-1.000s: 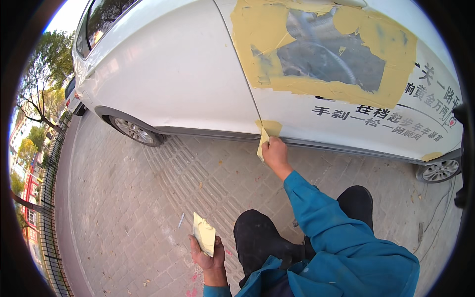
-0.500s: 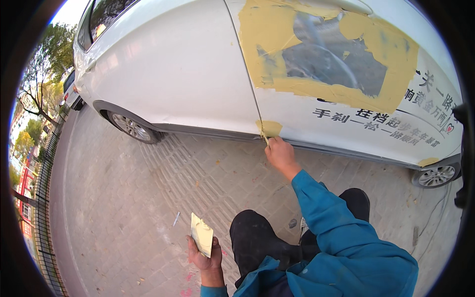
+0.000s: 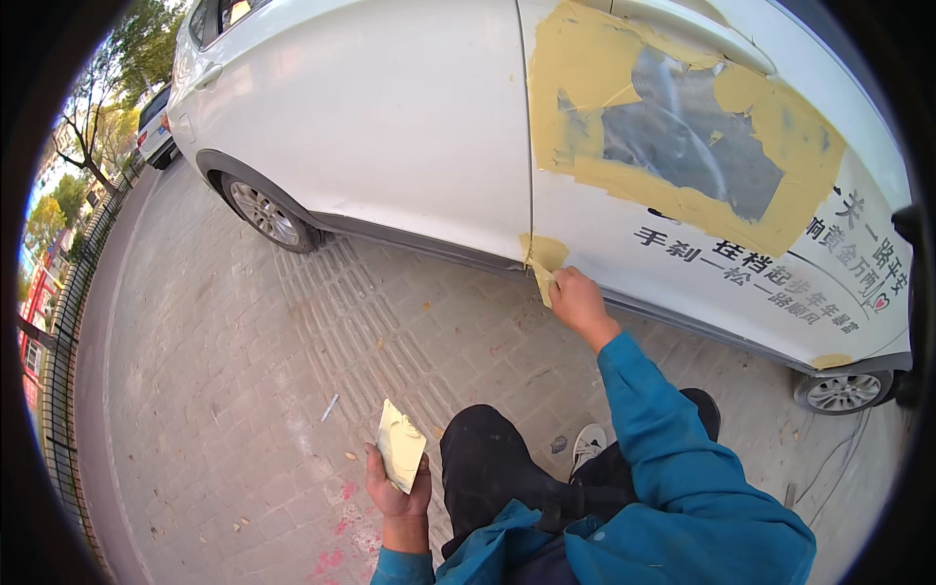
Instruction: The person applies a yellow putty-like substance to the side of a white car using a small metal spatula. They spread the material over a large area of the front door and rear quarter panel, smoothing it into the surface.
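My left hand grips a flat palette covered in pale yellow paste, held low in front of my left knee. My right hand is closed on a thin, flat spreader coated in yellow paste, held against a small yellow patch at the lower edge of a white car's door, beside the panel gap. Above, a large yellow-coated area surrounds a bare grey patch on the front door. Black lettering runs beneath it.
The white car fills the upper view, with rear wheel and front wheel. Paving lies under my bent legs and white shoe. A black fence, trees and another parked car are at left. Cables lie at right.
The view has shifted so the car sits further right. My right hand has moved a little down and right, staying at the small patch; my left hand still holds the palette.
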{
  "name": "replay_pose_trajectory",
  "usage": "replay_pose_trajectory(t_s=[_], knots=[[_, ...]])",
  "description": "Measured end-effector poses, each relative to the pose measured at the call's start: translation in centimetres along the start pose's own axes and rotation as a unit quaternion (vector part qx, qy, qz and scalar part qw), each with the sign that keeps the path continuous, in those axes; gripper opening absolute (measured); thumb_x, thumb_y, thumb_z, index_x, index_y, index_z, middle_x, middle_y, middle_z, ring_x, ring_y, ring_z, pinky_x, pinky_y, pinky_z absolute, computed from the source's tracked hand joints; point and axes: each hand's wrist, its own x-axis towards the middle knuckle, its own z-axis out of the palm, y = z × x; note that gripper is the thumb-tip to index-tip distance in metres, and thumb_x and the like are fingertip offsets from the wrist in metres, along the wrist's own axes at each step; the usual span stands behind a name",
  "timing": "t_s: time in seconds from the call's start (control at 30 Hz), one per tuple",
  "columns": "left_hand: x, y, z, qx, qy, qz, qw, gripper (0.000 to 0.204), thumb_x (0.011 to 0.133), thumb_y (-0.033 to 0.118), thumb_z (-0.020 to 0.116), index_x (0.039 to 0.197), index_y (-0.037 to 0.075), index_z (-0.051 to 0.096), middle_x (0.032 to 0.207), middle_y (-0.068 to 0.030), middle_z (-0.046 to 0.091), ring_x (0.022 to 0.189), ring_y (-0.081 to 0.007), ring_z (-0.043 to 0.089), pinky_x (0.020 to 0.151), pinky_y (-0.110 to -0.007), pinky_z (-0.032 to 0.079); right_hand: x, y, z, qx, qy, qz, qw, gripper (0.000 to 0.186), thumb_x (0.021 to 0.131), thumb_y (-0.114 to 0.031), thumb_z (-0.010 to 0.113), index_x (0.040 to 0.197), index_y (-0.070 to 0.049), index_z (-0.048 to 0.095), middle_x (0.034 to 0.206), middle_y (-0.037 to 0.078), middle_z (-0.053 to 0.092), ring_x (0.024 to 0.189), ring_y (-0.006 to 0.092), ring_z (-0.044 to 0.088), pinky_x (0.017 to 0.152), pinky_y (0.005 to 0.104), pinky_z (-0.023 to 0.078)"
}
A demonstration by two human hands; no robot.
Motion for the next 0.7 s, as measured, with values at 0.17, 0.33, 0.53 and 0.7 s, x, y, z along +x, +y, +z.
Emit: replay_pose_trajectory(t_s=[0.17,0.33,0.53,0.7], knots=[[-0.1,0.0,-0.3,-0.001,-0.007,0.0,1.0,0.048,0.114,0.047,0.049,0.133,0.006,0.067,0.112,-0.0061,0.077,0.09,-0.0199,0.072,0.07,-0.036,0.053,-0.3,0.5,0.1,-0.035,-0.032,-0.011,0.999,0.013,0.095,-0.014,0.066,0.098,-0.001,0.067,0.102,0.023,0.068,0.088,0.048,0.07,0.078,0.0578,0.058],[-0.2,-0.1,-0.5,-0.008,-0.01,0.0,1.0,0.047,0.113,0.047,0.05,0.132,0.007,0.068,0.113,-0.0058,0.078,0.09,-0.0199,0.072,0.07,-0.036,0.054,1.5,0.5,-1.1,-0.088,-0.065,-0.045,0.993,0.01,0.092,-0.008,0.068,0.096,0.0,0.07,0.102,0.024,0.069,0.092,0.046,0.072,0.081,0.056,0.059],[-0.2,-0.3,-0.9,0.009,-0.019,0.003,1.0,0.046,0.113,0.046,0.05,0.132,0.009,0.068,0.113,-0.0048,0.078,0.09,-0.0199,0.073,0.068,-0.037,0.054,3.9,-0.3,-1.9,-0.149,-0.153,-0.045,0.976,0.016,0.086,-0.001,0.068,0.099,0.0,0.078,0.11,0.025,0.072,0.101,0.0445,0.074,0.086,0.0533,0.061],[-0.1,-0.1,-1.2,-0.039,-0.034,-0.007,0.999,0.059,0.113,0.051,0.046,0.14,0.002,0.063,0.119,-0.0106,0.077,0.096,-0.0255,0.076,0.074,-0.039,0.06,4.8,-1.2,-2.2,-0.168,-0.16,-0.043,0.972,0.018,0.085,-0.001,0.068,0.099,0.001,0.078,0.112,0.026,0.071,0.102,0.0438,0.074,0.087,0.0526,0.062]])
